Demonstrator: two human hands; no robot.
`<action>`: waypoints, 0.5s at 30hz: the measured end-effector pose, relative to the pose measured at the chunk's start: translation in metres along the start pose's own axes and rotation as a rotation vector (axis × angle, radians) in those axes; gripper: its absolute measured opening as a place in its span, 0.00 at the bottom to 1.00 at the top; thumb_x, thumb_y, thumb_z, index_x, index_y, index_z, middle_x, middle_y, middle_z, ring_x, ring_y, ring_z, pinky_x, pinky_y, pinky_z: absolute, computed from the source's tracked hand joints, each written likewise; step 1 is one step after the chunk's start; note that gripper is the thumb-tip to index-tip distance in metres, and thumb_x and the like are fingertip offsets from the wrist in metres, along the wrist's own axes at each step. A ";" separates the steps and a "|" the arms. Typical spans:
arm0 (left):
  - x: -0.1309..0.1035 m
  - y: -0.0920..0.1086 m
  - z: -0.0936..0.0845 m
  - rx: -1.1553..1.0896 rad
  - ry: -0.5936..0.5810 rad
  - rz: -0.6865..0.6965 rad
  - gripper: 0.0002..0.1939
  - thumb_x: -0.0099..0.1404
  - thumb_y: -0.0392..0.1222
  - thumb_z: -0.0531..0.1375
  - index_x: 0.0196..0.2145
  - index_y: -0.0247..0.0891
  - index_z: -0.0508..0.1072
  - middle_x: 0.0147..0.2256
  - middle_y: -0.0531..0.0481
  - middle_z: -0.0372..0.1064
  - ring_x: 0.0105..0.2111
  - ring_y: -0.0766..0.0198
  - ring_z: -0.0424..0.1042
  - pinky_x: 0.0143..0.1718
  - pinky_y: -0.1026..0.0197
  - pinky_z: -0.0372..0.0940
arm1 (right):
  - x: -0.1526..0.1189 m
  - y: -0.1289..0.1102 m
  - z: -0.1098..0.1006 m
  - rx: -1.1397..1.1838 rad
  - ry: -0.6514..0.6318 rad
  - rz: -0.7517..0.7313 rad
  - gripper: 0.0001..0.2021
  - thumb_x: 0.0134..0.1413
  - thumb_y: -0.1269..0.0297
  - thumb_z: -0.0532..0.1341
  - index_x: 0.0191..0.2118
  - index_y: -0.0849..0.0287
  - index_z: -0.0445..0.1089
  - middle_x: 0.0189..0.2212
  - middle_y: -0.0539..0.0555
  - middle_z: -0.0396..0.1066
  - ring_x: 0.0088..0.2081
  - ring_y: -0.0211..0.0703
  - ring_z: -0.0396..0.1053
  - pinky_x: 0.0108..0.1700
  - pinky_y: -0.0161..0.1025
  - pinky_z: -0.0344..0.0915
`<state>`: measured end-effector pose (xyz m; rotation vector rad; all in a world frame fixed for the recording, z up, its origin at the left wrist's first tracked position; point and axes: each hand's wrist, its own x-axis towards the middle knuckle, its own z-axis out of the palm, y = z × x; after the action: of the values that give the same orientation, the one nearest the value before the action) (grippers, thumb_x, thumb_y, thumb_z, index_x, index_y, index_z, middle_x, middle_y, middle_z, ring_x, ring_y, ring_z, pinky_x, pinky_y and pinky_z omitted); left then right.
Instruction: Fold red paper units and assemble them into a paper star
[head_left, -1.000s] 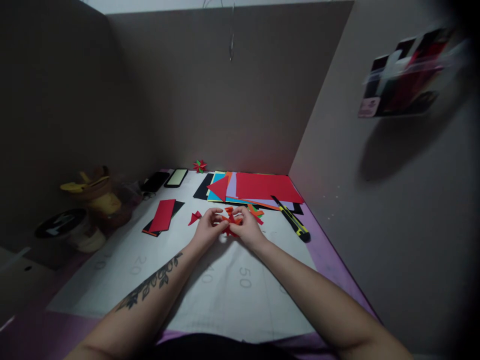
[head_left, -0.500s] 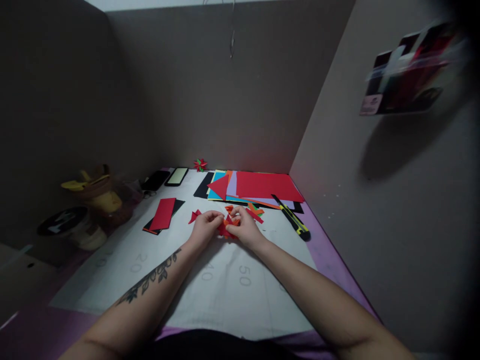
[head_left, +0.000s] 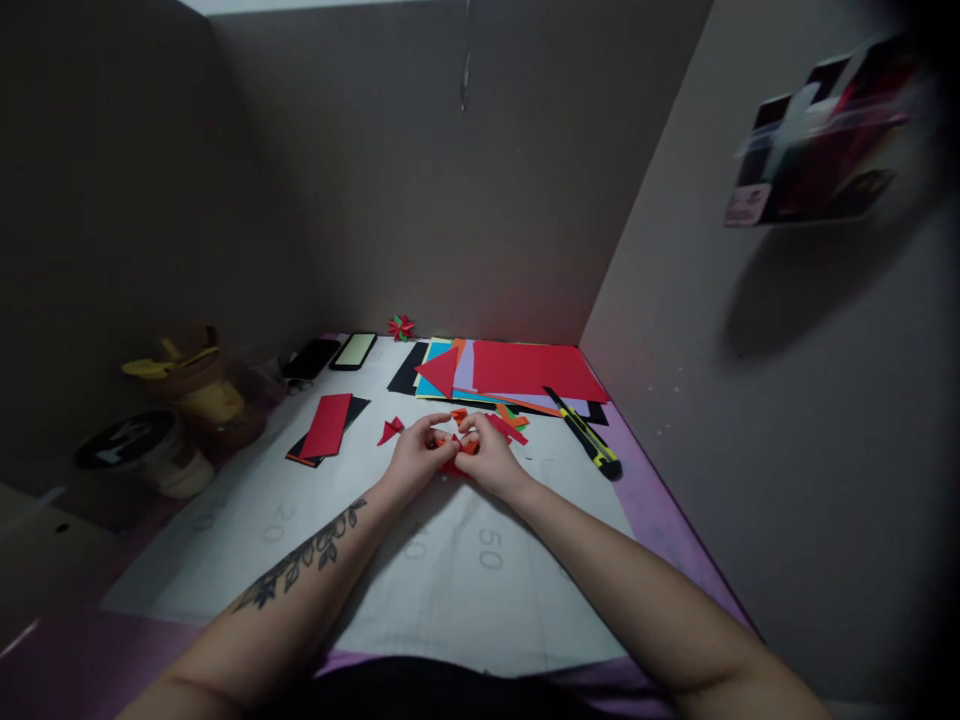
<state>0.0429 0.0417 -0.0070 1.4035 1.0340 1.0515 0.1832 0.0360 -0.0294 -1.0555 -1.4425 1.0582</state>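
Note:
Between my two hands is a red and orange folded-paper piece [head_left: 454, 464], partly hidden by the fingers. My left hand [head_left: 418, 450] is closed on its left side, thumb and fingers pinching. From the right, my right hand [head_left: 489, 455] grips the same piece with thumb and bent index finger. A small red folded unit [head_left: 391, 431] lies just left of my left hand. Beyond my right hand are orange and green folded strips [head_left: 513, 417] and a red strip [head_left: 509, 430]. A finished-looking red and green paper star [head_left: 400, 327] stands at the back.
A stack of coloured sheets, red on top [head_left: 536, 370], lies at the back right beside a yellow-black utility knife [head_left: 585, 437]. Red and black paper rectangles [head_left: 327, 426] lie left. Farther off are a phone [head_left: 354, 351], a lidded tub [head_left: 150, 455] and a tool pot [head_left: 191, 380].
My left fingers have shifted over the folded-paper piece, with the thumb now nearer its middle and the index finger lifted. My right hand keeps its grip.

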 end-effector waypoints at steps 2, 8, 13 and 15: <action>0.001 0.001 -0.002 -0.031 -0.024 -0.031 0.27 0.50 0.42 0.64 0.47 0.33 0.64 0.27 0.50 0.72 0.24 0.67 0.70 0.25 0.66 0.63 | -0.001 -0.001 0.000 -0.014 -0.001 -0.002 0.15 0.37 0.72 0.58 0.35 0.56 0.57 0.20 0.42 0.60 0.22 0.33 0.59 0.25 0.30 0.56; 0.003 0.002 -0.007 -0.103 0.006 -0.048 0.27 0.50 0.42 0.65 0.47 0.33 0.63 0.26 0.50 0.73 0.24 0.66 0.71 0.26 0.65 0.64 | 0.000 -0.004 0.000 0.035 -0.006 0.019 0.15 0.38 0.71 0.59 0.35 0.55 0.56 0.20 0.41 0.58 0.20 0.33 0.59 0.22 0.30 0.56; 0.006 -0.001 -0.011 -0.121 0.023 -0.051 0.33 0.50 0.45 0.65 0.52 0.30 0.63 0.29 0.46 0.74 0.25 0.65 0.72 0.28 0.64 0.64 | 0.002 -0.001 0.001 0.092 -0.006 0.048 0.15 0.37 0.72 0.60 0.35 0.55 0.57 0.19 0.40 0.59 0.17 0.32 0.60 0.19 0.29 0.58; 0.008 0.001 -0.014 -0.116 0.076 -0.059 0.33 0.50 0.45 0.65 0.51 0.29 0.64 0.31 0.44 0.74 0.28 0.63 0.73 0.32 0.62 0.65 | 0.002 -0.001 0.001 0.139 -0.009 0.073 0.16 0.37 0.71 0.60 0.35 0.55 0.57 0.19 0.40 0.59 0.16 0.33 0.61 0.18 0.30 0.60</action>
<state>0.0314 0.0524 -0.0046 1.2412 1.0463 1.1107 0.1815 0.0375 -0.0284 -1.0107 -1.3252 1.1994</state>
